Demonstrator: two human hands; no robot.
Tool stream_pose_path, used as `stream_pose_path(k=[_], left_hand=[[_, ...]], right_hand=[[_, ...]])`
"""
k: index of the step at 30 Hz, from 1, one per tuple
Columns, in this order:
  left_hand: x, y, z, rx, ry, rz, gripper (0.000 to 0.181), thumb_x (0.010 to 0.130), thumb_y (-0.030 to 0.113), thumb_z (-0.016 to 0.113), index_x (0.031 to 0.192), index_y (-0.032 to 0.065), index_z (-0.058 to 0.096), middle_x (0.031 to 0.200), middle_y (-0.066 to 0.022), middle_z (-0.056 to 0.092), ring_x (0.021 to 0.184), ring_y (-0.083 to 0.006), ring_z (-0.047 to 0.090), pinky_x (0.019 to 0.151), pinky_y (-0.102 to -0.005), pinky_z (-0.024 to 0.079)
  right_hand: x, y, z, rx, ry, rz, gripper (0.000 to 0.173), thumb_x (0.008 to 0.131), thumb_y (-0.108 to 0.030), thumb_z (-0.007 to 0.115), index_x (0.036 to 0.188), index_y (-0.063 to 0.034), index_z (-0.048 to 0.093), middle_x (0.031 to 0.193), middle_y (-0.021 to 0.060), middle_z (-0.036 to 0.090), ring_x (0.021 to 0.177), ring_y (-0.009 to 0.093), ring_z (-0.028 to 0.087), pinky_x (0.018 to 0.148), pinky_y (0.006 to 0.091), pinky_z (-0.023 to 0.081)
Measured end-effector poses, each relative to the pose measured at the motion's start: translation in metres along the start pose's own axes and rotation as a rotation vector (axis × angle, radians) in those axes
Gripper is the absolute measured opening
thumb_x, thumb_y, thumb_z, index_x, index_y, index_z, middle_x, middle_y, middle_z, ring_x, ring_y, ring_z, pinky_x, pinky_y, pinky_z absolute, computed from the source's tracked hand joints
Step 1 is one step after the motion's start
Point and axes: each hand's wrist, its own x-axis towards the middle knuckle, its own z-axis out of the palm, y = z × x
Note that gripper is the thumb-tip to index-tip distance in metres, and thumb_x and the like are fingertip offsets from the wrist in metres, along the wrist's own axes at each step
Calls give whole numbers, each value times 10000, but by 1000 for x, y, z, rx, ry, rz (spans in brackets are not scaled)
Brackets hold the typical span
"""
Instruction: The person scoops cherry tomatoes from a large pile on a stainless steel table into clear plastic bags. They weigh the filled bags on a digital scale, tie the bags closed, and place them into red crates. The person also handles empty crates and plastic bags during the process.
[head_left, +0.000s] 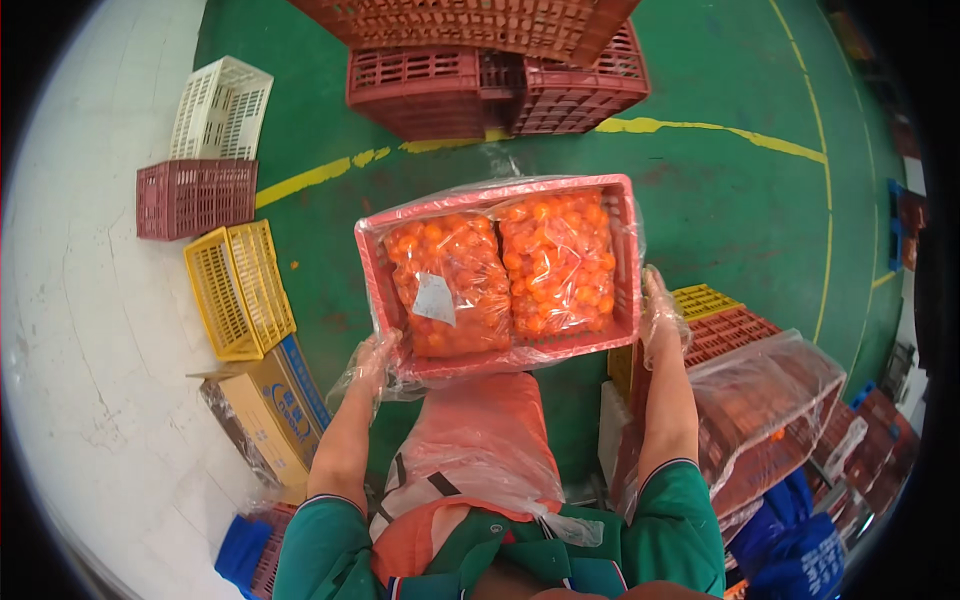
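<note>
A pink plastic crate (495, 193) is held up in front of me, lined with clear plastic film. Two clear bags fill it side by side: the left bag of small orange fruits (457, 300) has a pale paper slip (433, 298) on it, the right bag of small orange fruits (559, 262) shows no slip. My left hand (377, 360), in a thin clear plastic glove, grips the crate's near left corner. My right hand (661, 311), gloved alike, holds its right side. Fingers under the rim are partly hidden.
Ahead on the green floor stand stacked dark red crates (495, 82). White (221, 112), maroon (196, 196) and yellow crates (238, 289) and a cardboard box (262, 412) line the left. At right are stacked crates covered with clear film (765, 405) and a blue cloth item (795, 547).
</note>
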Motion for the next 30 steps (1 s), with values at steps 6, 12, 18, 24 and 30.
stream_pose_path(k=[6,12,18,24,30], left_hand=[[-34,-15,-13,-19,-26,-163,191,815,117,717,960,27,631,907,-78,640,682,-152,599,600,-312,508],[-92,-11,-21,-266,-124,-183,136,776,-23,654,849,18,547,822,-122,590,638,-235,594,517,-397,541],[-101,25,-14,-507,-76,-23,202,730,-95,586,855,40,503,779,-122,556,595,-244,567,507,-450,557],[-28,17,-51,-729,5,108,103,814,-53,515,873,30,508,786,-125,555,616,-233,569,541,-403,566],[104,56,-66,-658,334,-19,89,849,-102,488,856,-14,498,845,-129,527,706,-211,559,706,-425,596]], right_hand=[[92,64,-54,30,-115,122,390,952,-232,548,1290,-40,515,1138,126,619,985,218,610,873,369,498],[7,12,-18,-46,68,-302,152,911,-189,618,885,-60,542,744,-9,544,619,86,475,572,245,423],[-31,-52,-37,-521,-61,-106,132,829,-105,695,919,-35,630,755,-13,610,601,71,525,564,214,428],[-13,-112,-30,-151,95,-183,75,854,-68,638,913,-52,595,655,-12,541,517,87,489,433,246,382],[114,-142,-37,-21,344,-289,59,870,-65,586,911,-28,567,630,36,513,460,136,462,387,270,383]])
